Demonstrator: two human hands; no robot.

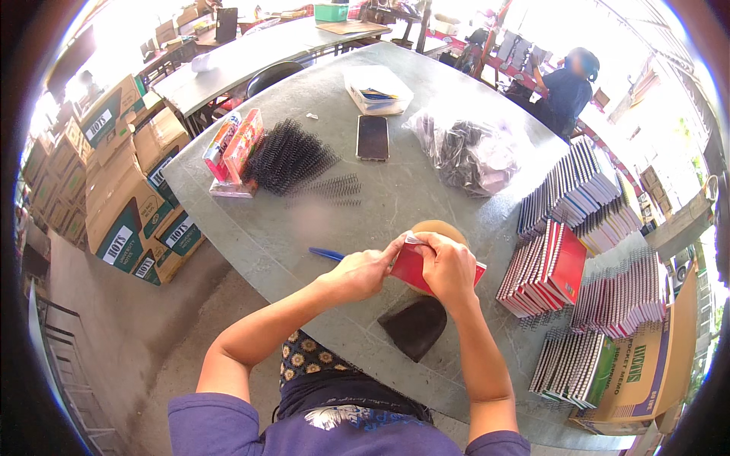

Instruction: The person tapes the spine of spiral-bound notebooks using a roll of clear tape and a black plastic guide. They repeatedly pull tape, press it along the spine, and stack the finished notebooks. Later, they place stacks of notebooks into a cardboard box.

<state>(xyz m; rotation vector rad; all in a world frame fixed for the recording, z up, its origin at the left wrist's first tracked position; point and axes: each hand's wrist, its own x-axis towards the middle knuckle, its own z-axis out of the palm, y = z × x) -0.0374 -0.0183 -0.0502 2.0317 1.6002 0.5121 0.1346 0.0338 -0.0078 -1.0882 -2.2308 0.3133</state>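
Observation:
Low over the table's near side I hold a small red notebook [413, 272] in both hands. My left hand [360, 274] is closed on its left upper corner. My right hand [449, 266] pinches the top edge close beside the left fingertips, where a bit of something whitish shows; I cannot make out what it is. Behind and partly under the notebook lies a round tan disc-like thing [445, 228]. Nearer to me sits a dark, rounded, pouch-like object [415, 327]. A slim blue tool or pen [325, 253] rests just left of my left hand.
Stacks of spiral notebooks [541, 267] and an open carton [646, 380] line the right side. Further back are black spiral coils [289, 158], colourful boxes [234, 148], a phone [372, 137], a white tray [378, 89] and a plastic bag [471, 152]. A person [566, 95] sits beyond.

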